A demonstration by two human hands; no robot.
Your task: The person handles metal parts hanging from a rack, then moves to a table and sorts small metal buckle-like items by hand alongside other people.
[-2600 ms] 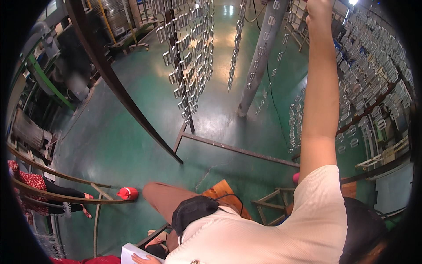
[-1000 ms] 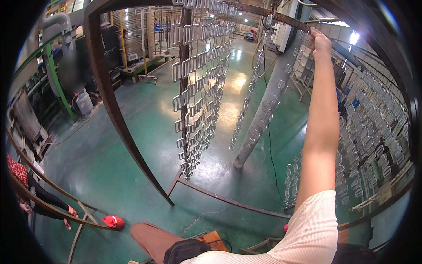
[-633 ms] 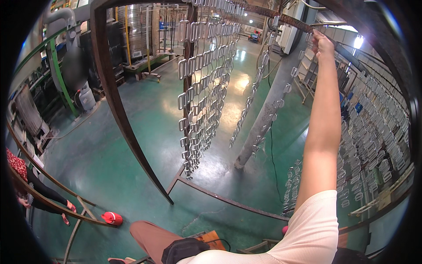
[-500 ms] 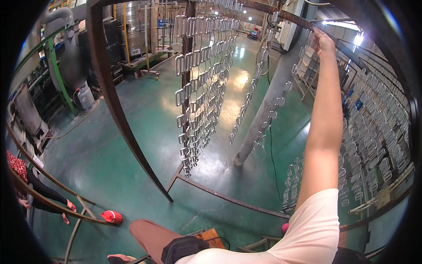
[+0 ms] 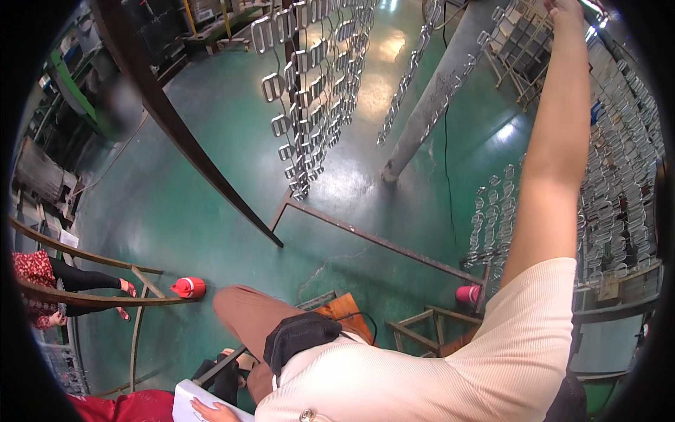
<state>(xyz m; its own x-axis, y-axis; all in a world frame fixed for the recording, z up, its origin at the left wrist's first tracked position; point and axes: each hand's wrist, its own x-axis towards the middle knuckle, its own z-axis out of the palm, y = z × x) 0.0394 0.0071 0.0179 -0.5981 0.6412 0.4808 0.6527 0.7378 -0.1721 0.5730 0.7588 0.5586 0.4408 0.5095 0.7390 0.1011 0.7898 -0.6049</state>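
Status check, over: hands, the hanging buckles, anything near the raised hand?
Left hand not in view; right hand raised, cut by top edge, grip unclear. Silver buckle strands hang to either side. Grey post left of the hand, apart from it.

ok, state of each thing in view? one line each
Right hand: raised, cut by the top edge; grip unclear
Middle strands of silver loops: hanging in rows
Right-side strands of silver loops: hanging, partly behind the arm
Red jug: upright on the floor
White box: co-worker's hand on it
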